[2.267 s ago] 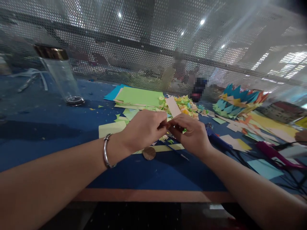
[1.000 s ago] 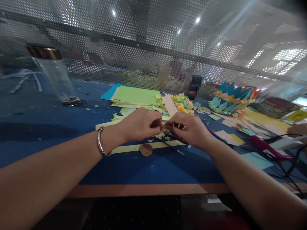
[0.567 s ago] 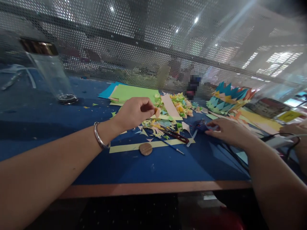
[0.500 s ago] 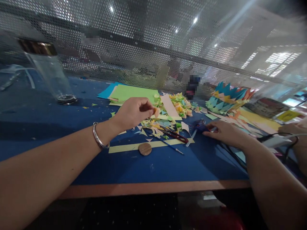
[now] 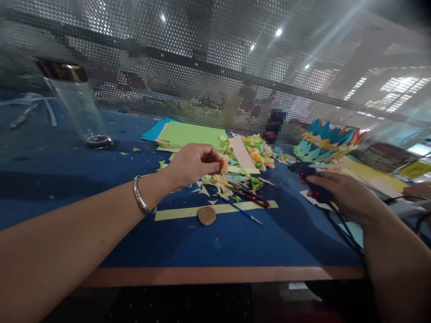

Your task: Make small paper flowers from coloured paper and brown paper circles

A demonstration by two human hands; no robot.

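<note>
My left hand [image 5: 197,163] pinches a small folded orange paper piece [image 5: 224,167] above the paper scraps. In my right hand [image 5: 343,193] is a dark blue hot glue gun [image 5: 314,184], a red light glowing on it and a pale glue stick [image 5: 328,165] at its top. Its nozzle is blurred. Between my hands lie cut paper scraps [image 5: 218,181], dark red scissors [image 5: 252,197] and a thin blue-handled brush [image 5: 244,212]. A round brown cardboard disc [image 5: 206,216] rests partly on a pale yellow paper strip [image 5: 175,213].
Green paper sheets [image 5: 195,133] lie at the back, beside a heap of folded paper pieces [image 5: 257,150]. A glass bottle [image 5: 77,105] stands back left. A spiky layered paper ring [image 5: 326,141] sits back right. Black cords [image 5: 345,233] run off the right side. Another person's hand [image 5: 417,190] is far right.
My right hand has lifted the glue gun off the table and turned it, its stick moving with it. My left hand keeps the orange piece in nearly the same place.
</note>
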